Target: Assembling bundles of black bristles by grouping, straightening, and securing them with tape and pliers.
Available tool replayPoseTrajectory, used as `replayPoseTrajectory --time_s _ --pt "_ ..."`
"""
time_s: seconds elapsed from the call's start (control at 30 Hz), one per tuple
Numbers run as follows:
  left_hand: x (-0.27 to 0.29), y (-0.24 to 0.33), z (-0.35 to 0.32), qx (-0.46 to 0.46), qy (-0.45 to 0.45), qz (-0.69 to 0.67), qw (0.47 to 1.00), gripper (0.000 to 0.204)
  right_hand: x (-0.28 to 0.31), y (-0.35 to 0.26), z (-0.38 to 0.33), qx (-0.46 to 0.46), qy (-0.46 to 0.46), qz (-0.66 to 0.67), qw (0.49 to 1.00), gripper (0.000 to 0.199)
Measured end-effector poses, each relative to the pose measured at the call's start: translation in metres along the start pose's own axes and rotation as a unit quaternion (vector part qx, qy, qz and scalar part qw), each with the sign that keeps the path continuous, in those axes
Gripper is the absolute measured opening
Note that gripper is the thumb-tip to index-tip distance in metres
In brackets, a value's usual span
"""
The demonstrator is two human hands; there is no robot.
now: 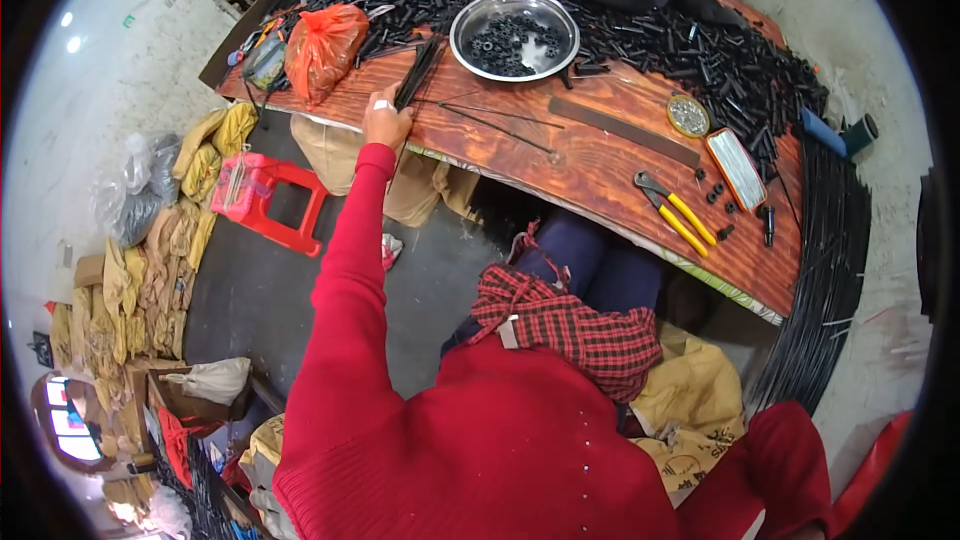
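Observation:
My left hand point(385, 122), at the end of a red sleeve, reaches to the near edge of the wooden table point(600, 165) and grips a bundle of thin black rods point(420, 70) that lies slanted on the tabletop. A ring shows on one finger. My right hand is out of view; only its red sleeve shows at the lower right. A round metal bowl point(514, 34) with small black rings stands just right of the bundle.
Heaps of short black tubes point(700, 50) cover the table's far side. An orange plastic bag point(322, 48), yellow-handled pliers point(676, 210), a small round tin point(688, 116), a flat metal strip point(625, 130) and a red stool point(268, 196) are nearby. Long black rods point(825, 270) curve along the right edge.

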State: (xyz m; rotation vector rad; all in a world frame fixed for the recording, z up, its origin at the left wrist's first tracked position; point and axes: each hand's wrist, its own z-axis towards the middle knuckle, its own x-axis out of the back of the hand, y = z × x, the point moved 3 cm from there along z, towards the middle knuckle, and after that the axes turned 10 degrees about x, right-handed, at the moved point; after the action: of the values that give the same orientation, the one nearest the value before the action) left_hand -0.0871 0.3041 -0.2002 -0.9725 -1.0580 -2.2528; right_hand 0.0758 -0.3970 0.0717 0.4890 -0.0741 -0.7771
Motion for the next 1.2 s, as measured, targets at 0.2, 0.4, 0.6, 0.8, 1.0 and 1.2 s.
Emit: replayPoseTrajectory --time_s 0.2,0.4,0.6,0.8,1.0,1.2 --pt "-0.006 0.015 -0.002 0.022 -0.027 -0.015 0.999 0.051 -0.002 0.003 -0.012 0.024 0.021 0.01 0.999 0.021" --pt "-0.005 0.002 -0.001 0.031 -0.02 0.015 0.999 0.052 0.002 0.002 -0.017 0.038 0.031 0.012 0.999 0.023" --pt "-0.012 0.005 -0.004 0.0 0.021 0.038 0.999 0.052 0.005 0.01 -0.028 0.059 0.042 0.02 0.997 0.024" --pt "0.011 0.0 -0.007 -0.032 0.102 0.092 0.99 0.05 0.011 0.01 -0.038 0.072 0.051 0.018 0.996 0.026" --pt "0.046 0.104 -0.016 -0.139 0.183 -0.077 0.97 0.031 0.005 0.022 -0.061 0.1 0.073 0.023 0.992 0.027" --pt "0.074 0.209 -0.061 -0.259 0.156 -0.133 0.944 0.025 0.025 -0.041 -0.019 0.131 -0.029 -0.106 0.985 0.028"
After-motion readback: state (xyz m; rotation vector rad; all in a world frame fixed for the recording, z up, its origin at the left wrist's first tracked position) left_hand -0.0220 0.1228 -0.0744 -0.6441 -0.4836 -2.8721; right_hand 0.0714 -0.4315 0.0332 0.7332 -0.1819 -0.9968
